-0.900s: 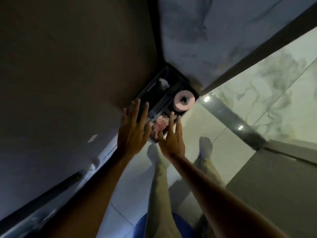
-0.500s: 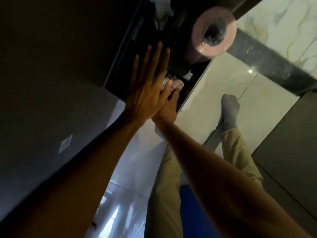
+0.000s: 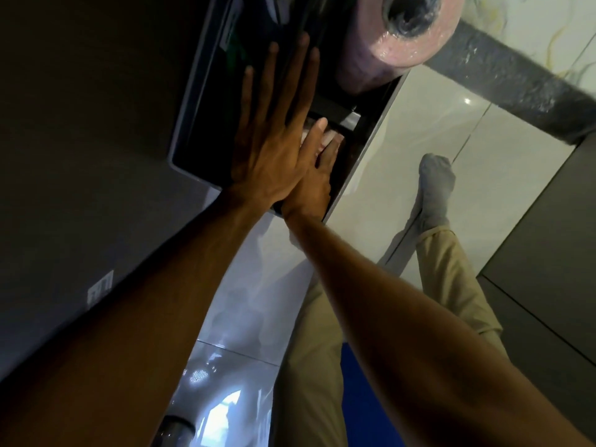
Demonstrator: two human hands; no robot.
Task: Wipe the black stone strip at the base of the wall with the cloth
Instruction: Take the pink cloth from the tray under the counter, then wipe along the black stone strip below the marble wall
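Observation:
A black speckled stone strip (image 3: 516, 82) runs along the base of the marble wall at the upper right. A pale pinkish cloth (image 3: 330, 136) lies in the near compartment of a black plastic box (image 3: 193, 124) on the floor. My right hand (image 3: 312, 185) reaches into that compartment, its fingers curled onto the cloth; my left hand hides much of it. My left hand (image 3: 271, 150) is held flat over the box with its fingers spread and holds nothing.
A pink roll (image 3: 403, 43) with a dark core stands in the box's far end. A dark wall panel fills the left. A dark cabinet (image 3: 548, 253) stands at the right. My leg in beige trousers and a grey sock (image 3: 435, 188) rests on the glossy white floor tiles.
The view has dropped much closer to the box. My left hand has slid forward over it, and my right hand has gone down into the compartment onto the cloth.

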